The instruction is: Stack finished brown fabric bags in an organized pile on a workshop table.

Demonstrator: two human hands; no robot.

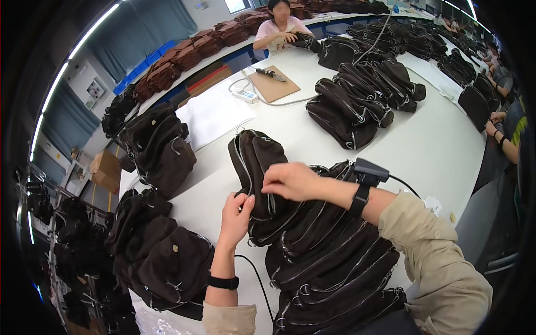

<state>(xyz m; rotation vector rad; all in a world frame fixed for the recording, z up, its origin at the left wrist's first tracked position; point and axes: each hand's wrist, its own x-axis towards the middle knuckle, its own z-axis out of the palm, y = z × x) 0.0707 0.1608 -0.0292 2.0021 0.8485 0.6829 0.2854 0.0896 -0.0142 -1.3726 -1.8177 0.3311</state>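
A dark brown fabric bag with metal zippers (255, 167) lies before me, at the far end of an overlapping row of similar bags (335, 259). My left hand (236, 215) pinches the bag's near left edge between thumb and fingers, beside a zipper. Over the bag's right part is my right hand (289, 182), its fingers curled together close to the front zipper; whether a zipper pull is between them I cannot tell. Black straps circle both wrists, and a black device with a cable sits on the right one.
More dark bags are heaped on the white table (435, 155) at left (167, 259) and beyond (351, 109). A cardboard sheet (272, 90) bears a black-handled tool (270, 74), near a white power strip (245, 95). Across the table a person (280, 29) handles a bag; others work at right.
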